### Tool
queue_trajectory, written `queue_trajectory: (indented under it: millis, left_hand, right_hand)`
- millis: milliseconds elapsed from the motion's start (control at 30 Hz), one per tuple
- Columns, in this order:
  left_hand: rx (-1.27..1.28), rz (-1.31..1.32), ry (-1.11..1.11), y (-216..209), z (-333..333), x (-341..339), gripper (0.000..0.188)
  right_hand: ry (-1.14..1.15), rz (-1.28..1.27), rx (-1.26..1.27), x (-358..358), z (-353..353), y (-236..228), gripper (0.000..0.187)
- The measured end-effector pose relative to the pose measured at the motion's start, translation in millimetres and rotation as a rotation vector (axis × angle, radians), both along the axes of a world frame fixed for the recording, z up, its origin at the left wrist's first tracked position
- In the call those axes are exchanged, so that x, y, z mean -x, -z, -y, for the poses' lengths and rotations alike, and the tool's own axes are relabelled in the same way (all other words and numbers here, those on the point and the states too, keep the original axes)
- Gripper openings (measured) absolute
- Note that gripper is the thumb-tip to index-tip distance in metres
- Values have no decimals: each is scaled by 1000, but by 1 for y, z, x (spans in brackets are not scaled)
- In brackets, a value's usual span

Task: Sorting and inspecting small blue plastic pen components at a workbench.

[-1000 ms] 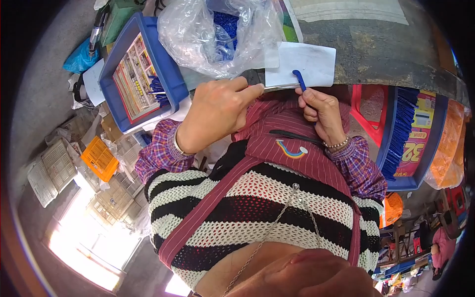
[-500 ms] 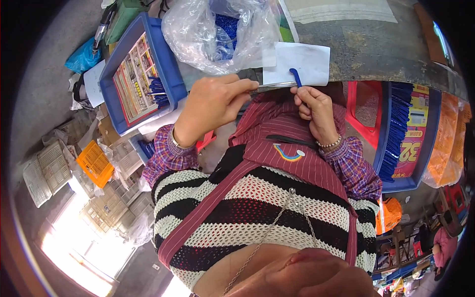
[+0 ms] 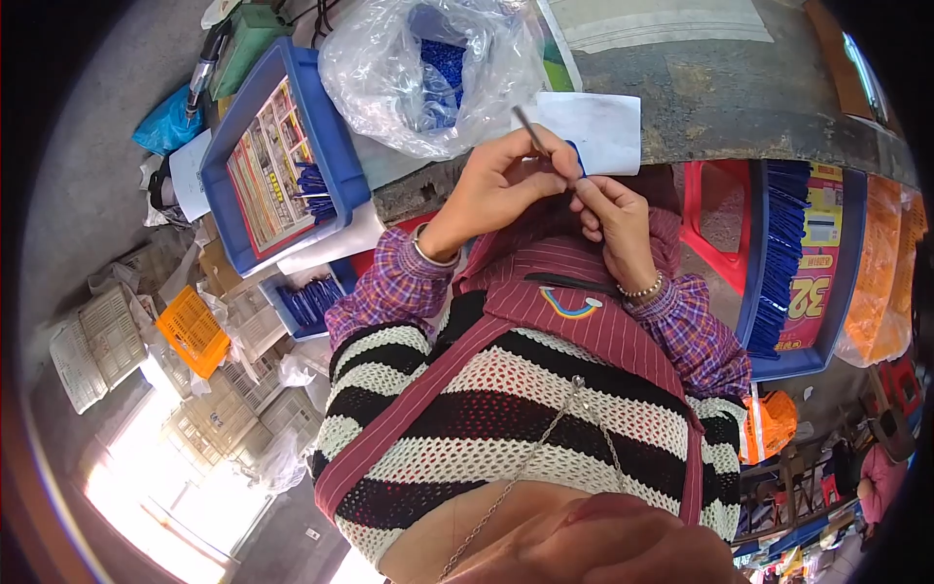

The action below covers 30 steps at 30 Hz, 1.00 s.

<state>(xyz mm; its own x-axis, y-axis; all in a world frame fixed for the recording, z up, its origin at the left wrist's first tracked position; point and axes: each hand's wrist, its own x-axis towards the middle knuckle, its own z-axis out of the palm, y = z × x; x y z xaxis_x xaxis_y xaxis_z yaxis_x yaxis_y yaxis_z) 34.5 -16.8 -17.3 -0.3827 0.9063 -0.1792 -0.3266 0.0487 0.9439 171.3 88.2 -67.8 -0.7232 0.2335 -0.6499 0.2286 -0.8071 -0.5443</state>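
Observation:
My left hand (image 3: 508,185) is closed on a slim metal tool that looks like tweezers (image 3: 526,125); its upper end sticks up past the fingers. My right hand (image 3: 620,219) pinches a slender blue hooked piece (image 3: 578,156), mostly hidden by the fingers. Both hands meet fingertip to fingertip just off the table edge, in front of my body. A white sheet of paper (image 3: 608,127) lies on the table right behind them. Beyond my left hand sits a clear plastic bag (image 3: 365,73) holding many tiny blue parts (image 3: 443,73).
To the left stands a blue tray (image 3: 345,161) with printed cards and blue sticks. Below it is another blue bin (image 3: 292,307) of blue sticks. On the right are a red stool frame (image 3: 693,214) and a blue crate (image 3: 851,292) of blue sticks. The worn table (image 3: 720,107) spans the top.
My left hand has moved right to meet my right hand, and the metal tool has swung from level to pointing up. My right hand keeps the blue piece and has barely moved.

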Motion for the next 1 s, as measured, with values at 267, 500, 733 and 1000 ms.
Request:
queue_trajectory:
  millis: [267,500,733,1000]
  left_hand:
    - [-76,-558,-103,-1,-7,-2,16]
    - [10,-605,-133,10,-2,-5,13]
    - [153,-1102,397,-31,-15,-13,19]
    - [-13,-451,73,-18,-28,-18,11]
  right_hand:
    - [10,-23,28,0,0,-3,13]
    - [1,-27,26,0,0,-1,13]
    - [26,-59,16,-5,3,6,12]
    - [15,-86,-3,-7,5,11,12]
